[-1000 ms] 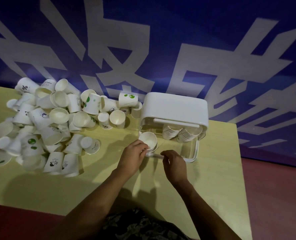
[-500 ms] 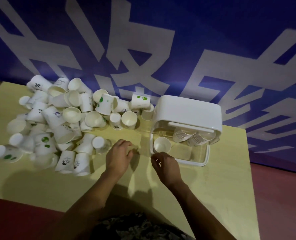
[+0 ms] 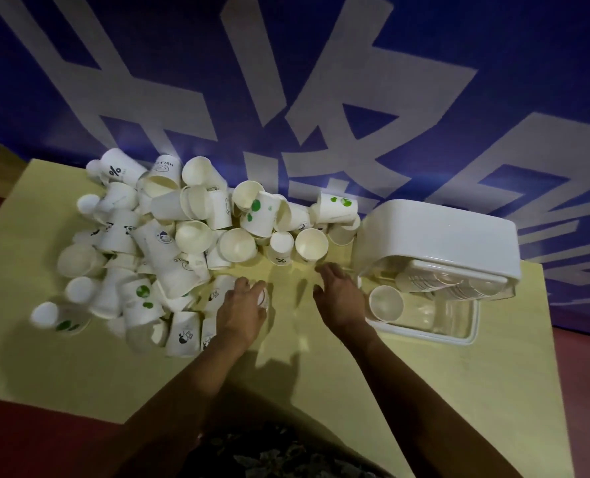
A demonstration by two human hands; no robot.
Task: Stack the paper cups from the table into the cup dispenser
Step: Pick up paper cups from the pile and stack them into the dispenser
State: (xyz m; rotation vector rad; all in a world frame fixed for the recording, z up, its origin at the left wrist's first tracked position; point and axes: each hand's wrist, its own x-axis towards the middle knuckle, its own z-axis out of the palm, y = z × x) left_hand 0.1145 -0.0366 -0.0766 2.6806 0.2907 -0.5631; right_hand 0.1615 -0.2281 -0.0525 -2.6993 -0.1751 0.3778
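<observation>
- On the yellow table (image 3: pixel 286 391), left half: big loose pile of paper cups (image 3: pixel 169 250), most on their sides, some upright, none nested; reads as dumped stock waiting to be sorted.
- Cup dispenser (image 3: pixel 438 236) at right rear, white lid over a clear body, lying so its open mouth faces the person; likely set that way so cups slide in sideways.
- Inside: a row of nested cups under the lid, plus one single cup (image 3: pixel 386 302) at the mouth, rim toward camera, not yet pushed onto the row.
- Left hand (image 3: pixel 242 312) at the pile's near edge, palm down, fingers curled over a small cup (image 3: pixel 263 299) that shows white just past the fingertips; looks like a grab starting, but whether the grip has actually closed can't be judged.
- Right hand (image 3: pixel 338 298) between pile and dispenser, fingers spread and slightly bent, holding nothing; an upright cup (image 3: pixel 311 243) sits just beyond its fingertips, apart from them.
- Judgement: mid-fetch step, task far from done, most cups remain on the table.
</observation>
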